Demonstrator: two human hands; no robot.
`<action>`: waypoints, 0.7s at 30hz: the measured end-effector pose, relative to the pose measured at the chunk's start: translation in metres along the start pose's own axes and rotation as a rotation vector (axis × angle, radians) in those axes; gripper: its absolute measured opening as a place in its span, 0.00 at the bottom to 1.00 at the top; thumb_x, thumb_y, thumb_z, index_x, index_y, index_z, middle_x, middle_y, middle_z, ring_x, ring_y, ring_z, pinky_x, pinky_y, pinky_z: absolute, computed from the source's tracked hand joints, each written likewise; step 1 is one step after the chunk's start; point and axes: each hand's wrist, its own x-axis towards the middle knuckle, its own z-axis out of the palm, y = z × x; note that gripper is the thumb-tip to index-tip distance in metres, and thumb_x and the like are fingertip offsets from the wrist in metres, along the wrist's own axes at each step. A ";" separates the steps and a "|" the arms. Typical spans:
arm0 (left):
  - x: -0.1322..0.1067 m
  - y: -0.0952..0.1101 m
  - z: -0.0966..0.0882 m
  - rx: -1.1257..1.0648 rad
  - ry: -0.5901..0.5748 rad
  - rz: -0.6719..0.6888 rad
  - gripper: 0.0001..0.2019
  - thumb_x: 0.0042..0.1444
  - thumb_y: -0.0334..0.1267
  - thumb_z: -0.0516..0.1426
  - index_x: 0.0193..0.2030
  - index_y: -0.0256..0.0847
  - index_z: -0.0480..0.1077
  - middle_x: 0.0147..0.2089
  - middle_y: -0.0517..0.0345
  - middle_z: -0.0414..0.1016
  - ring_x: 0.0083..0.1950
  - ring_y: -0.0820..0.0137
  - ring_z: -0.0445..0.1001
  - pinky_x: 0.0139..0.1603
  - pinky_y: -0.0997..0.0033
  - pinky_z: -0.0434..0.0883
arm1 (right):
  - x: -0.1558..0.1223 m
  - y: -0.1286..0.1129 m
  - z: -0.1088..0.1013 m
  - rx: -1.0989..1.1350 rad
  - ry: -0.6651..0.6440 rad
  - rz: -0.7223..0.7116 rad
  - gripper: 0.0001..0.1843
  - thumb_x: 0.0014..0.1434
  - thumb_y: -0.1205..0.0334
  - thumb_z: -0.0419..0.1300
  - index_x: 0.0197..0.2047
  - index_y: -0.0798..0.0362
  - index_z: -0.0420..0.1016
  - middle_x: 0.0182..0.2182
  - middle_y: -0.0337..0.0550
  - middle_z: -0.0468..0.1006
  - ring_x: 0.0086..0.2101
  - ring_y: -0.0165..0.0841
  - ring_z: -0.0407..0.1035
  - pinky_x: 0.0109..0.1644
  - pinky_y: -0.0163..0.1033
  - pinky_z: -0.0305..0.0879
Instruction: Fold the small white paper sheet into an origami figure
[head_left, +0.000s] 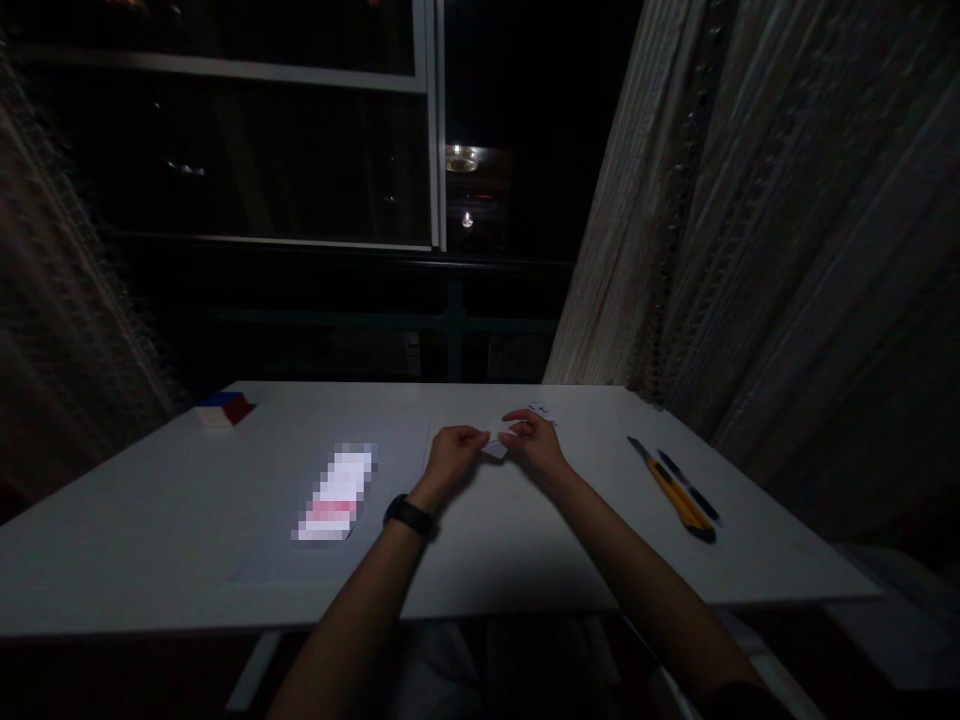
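The paper (495, 451) is unreleased, well in from the near edge of the table (150, 520); it looks bent, so the work seems partway. The cutter (671, 488) lies untouched toward the right edge. Forearms (367, 600) slant inward over the near edge; left hand (454, 455) and right hand (534, 445) pinch the paper between thumb and fingers, right forefinger arched.

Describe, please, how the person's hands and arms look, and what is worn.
The left hand and right hand are gloveless. A dark band, perhaps a watch, circles the left wrist; a dark sleeve shows higher up the right arm.
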 end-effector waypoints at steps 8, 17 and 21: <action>-0.009 0.010 -0.001 0.265 -0.051 0.135 0.11 0.50 0.43 0.55 0.30 0.41 0.77 0.30 0.52 0.78 0.33 0.66 0.72 0.34 0.72 0.60 | -0.001 0.001 -0.005 -0.220 -0.149 -0.047 0.17 0.35 0.64 0.66 0.33 0.54 0.72 0.14 0.26 0.54 0.17 0.22 0.49 0.20 0.31 0.46; -0.009 0.014 0.005 0.120 -0.045 0.062 0.22 0.51 0.53 0.51 0.25 0.36 0.74 0.24 0.54 0.74 0.28 0.69 0.69 0.29 0.73 0.61 | 0.001 -0.005 -0.005 -0.106 0.003 -0.008 0.19 0.31 0.65 0.66 0.30 0.52 0.68 0.12 0.25 0.53 0.16 0.22 0.48 0.19 0.31 0.48; -0.008 0.012 0.006 0.035 -0.016 0.085 0.18 0.44 0.50 0.59 0.32 0.35 0.75 0.29 0.52 0.76 0.30 0.68 0.71 0.29 0.73 0.64 | 0.003 -0.002 -0.005 -0.041 0.061 -0.050 0.19 0.33 0.60 0.67 0.31 0.53 0.69 0.12 0.25 0.52 0.16 0.22 0.48 0.18 0.32 0.48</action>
